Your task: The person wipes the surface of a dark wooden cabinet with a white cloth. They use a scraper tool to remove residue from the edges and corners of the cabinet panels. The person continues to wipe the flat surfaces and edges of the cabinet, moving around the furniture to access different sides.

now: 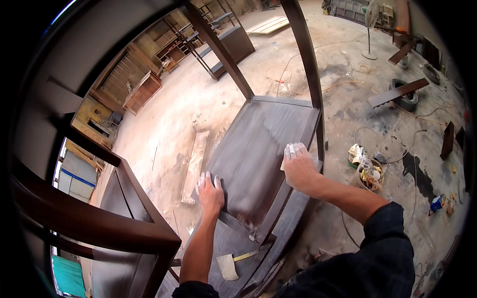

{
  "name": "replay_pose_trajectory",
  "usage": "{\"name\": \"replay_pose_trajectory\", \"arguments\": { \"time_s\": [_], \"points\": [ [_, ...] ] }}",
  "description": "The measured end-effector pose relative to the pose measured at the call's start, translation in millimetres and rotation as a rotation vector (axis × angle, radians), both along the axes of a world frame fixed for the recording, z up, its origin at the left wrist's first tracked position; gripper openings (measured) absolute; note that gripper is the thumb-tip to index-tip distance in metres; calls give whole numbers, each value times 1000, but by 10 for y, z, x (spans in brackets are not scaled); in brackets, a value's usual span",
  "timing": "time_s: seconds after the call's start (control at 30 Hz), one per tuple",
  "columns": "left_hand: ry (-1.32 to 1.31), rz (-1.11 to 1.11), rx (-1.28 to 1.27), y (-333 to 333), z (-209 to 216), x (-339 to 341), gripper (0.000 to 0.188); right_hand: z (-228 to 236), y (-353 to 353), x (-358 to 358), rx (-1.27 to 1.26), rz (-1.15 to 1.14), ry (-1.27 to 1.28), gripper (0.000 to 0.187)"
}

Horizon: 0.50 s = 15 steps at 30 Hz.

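Between the left grip [209,190] and right grip [299,163], the dark panel [253,144] runs lengthwise near to far-right; left fingers loosely parted at its left edge, right ones curled, their hold unclear.

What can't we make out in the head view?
Head view: anything under the right hand; the hand covers it.
Head view: left end of the dark wooden frame; cut off by the fisheye rim.
Head view: what the blue item at far right is; too small.

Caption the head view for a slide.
Left hand at the near left corner, right hand at the right edge of a dark, hazy-surfaced furniture panel.
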<state>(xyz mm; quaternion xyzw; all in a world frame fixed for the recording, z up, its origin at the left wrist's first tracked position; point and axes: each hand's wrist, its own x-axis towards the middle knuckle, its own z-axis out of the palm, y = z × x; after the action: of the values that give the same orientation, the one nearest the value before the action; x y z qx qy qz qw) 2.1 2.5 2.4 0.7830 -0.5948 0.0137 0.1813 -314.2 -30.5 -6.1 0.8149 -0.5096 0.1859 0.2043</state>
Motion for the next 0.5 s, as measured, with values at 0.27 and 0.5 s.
{"name": "replay_pose_trajectory", "arguments": {
  "time_s": [0.27,0.5],
  "points": [
    [-20,-20,-21,-8,-60,46,56,197,-610,-223,233,-272,83,23],
    [4,-33,-1,-41,-24,-78,56,358,-1040,-498,606,-302,-177,22]
  ]
}}
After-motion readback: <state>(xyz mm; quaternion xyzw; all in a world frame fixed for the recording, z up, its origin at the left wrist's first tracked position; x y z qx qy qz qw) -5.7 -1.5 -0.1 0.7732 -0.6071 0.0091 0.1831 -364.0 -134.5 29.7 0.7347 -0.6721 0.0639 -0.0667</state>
